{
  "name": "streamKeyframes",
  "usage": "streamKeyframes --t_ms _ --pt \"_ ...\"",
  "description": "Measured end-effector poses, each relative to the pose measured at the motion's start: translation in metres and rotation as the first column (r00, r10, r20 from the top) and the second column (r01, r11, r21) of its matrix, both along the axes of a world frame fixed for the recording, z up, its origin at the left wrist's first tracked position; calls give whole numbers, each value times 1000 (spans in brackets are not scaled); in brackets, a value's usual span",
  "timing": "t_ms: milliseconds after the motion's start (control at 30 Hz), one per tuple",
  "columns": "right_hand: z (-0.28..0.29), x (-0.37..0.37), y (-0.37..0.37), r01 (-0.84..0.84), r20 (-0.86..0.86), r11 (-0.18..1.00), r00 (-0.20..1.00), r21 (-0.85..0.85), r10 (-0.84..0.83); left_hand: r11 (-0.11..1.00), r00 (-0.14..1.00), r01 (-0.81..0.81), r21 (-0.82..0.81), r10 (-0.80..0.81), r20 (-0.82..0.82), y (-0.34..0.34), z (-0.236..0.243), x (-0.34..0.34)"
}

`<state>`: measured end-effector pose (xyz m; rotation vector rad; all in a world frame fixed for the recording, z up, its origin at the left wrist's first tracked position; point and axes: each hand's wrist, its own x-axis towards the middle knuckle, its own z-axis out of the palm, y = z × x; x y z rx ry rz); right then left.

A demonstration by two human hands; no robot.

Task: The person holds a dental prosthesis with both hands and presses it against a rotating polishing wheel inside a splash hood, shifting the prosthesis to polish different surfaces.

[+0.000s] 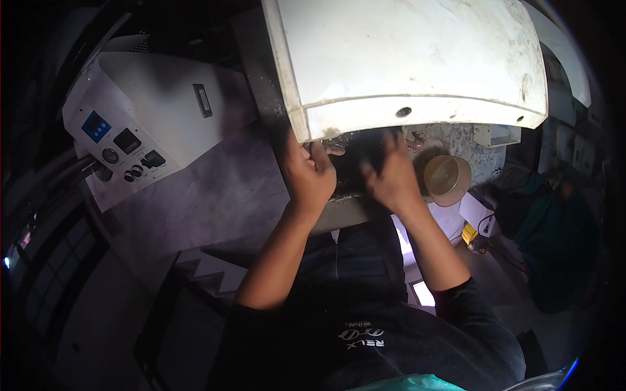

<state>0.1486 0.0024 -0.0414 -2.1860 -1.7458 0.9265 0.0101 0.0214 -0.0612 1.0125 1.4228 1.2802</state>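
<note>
My left hand (311, 173) is at the near left corner of a stained white machine hood (417, 58). Its fingers are curled with the thumb against them, and whatever they hold is too dark to make out. To its right, under the hood's front edge, my right hand (395, 176) reaches forward, slightly blurred. Its thumb stands apart from the fingers, with nothing visible between. A small shiny piece (336, 149) lies between the hands on the dark work surface, and a reddish shiny piece (415, 144) lies just past the right fingers. The hood's shadow hides the rest.
A tan round bowl (448, 180) stands close to the right of my right hand. Beyond it sits a small white open box (499, 135). At the left is a white control cabinet (140, 120) with dials and buttons. A yellow object (471, 236) is lower right, near dark green cloth (564, 241).
</note>
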Motion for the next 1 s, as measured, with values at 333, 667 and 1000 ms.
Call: streamKeyframes --t_ms 333,667,1000 --pt "1 9 -21 -566 -70 803 823 -185 564 974 928 119 194 -40 -370 -19 -30 -10" --pt "16 23 -4 85 -699 993 715 85 -1 932 831 301 204 -151 -536 -10 -23 2" --pt "23 18 37 175 -581 955 814 240 -3 983 984 179 -34 -179 5 -3 -20 12"
